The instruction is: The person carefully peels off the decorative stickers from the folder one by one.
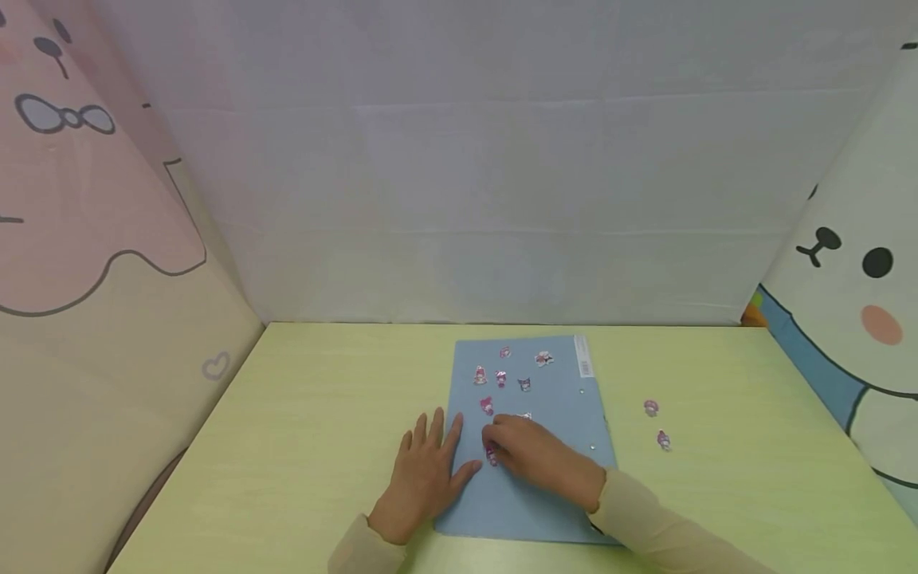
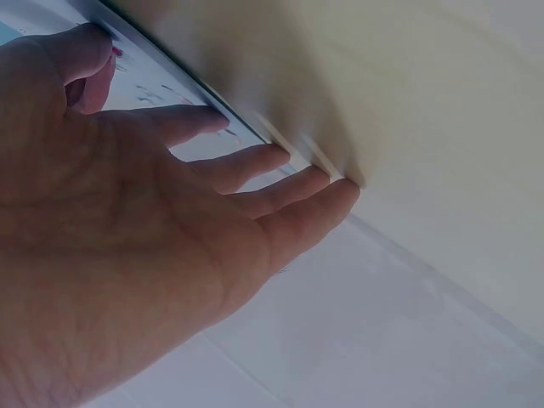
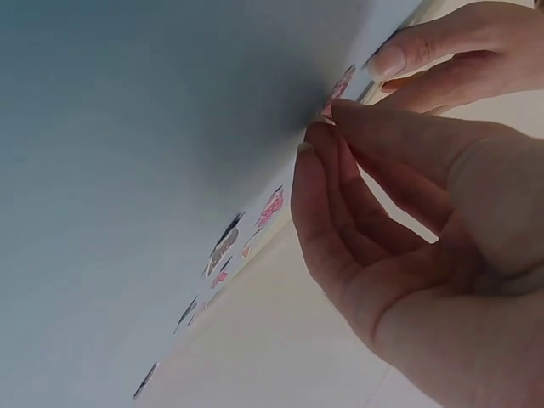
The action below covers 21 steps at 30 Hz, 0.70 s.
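Observation:
A pale blue board (image 1: 531, 498) lies flat on the table, with several small pink and purple cartoon stickers on its upper half. My right hand (image 1: 534, 454) reaches over the middle of it, thumb and fingertips pinched together at one pink cartoon sticker (image 1: 491, 456). That sticker (image 3: 342, 89) stands out from the fingertips in the right wrist view; its other end is hidden by them. Left of it, my left hand (image 1: 423, 478) has its fingers spread straight, across the board's left edge, thumb on the board. Just above the right hand is another pink sticker (image 1: 487, 406).
Two loose cartoon stickers, an upper one (image 1: 651, 408) and a lower one (image 1: 663, 439), lie on the yellow-green table (image 1: 724, 494) right of the board. A white barcode label (image 1: 584, 356) marks the board's top right corner. A pale cloth wall (image 1: 502, 199) stands behind.

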Each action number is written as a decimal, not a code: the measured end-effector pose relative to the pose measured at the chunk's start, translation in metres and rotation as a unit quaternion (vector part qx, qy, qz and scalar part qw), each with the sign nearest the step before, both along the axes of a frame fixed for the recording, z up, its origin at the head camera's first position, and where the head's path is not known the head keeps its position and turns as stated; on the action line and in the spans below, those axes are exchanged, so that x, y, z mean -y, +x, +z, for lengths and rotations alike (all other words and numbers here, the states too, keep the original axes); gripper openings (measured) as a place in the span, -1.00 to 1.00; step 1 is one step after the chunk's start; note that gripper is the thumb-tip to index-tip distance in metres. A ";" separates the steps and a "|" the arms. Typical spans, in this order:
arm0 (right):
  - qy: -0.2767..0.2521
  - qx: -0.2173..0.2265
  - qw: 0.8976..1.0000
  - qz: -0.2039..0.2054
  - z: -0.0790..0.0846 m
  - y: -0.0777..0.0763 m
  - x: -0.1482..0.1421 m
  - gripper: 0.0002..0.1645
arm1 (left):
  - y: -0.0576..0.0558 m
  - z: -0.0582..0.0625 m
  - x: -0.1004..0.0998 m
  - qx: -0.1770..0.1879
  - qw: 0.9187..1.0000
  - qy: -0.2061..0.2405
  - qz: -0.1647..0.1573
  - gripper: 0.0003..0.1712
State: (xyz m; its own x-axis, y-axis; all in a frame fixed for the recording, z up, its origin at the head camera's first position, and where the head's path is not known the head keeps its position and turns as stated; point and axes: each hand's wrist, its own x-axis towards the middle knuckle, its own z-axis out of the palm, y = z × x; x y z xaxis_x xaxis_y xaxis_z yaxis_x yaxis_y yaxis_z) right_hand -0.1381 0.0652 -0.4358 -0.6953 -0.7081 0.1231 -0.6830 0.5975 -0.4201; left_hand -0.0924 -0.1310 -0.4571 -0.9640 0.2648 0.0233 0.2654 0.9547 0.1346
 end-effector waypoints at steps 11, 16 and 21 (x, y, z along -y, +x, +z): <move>-0.015 0.004 1.000 -0.012 0.002 0.002 -0.001 -0.91 | 0.000 -0.005 0.001 -0.009 1.000 0.001 -0.004 -0.21; -0.018 0.014 1.000 -0.012 0.005 0.002 -0.004 -0.91 | 0.002 -0.003 0.002 -0.007 1.000 -0.003 -0.002 -0.20; -0.027 0.014 1.000 -0.009 0.006 0.001 -0.007 -0.91 | 0.002 -0.001 0.001 -0.004 1.000 -0.002 -0.001 -0.19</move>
State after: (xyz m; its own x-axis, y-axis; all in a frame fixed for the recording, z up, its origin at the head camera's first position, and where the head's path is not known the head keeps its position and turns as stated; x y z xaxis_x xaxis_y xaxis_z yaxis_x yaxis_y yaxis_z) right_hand -0.1372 0.0727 -0.4303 -0.7117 -0.6882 0.1410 -0.6599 0.5861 -0.4701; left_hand -0.0902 -0.1325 -0.4584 -0.9631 0.2674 0.0304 0.2691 0.9545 0.1288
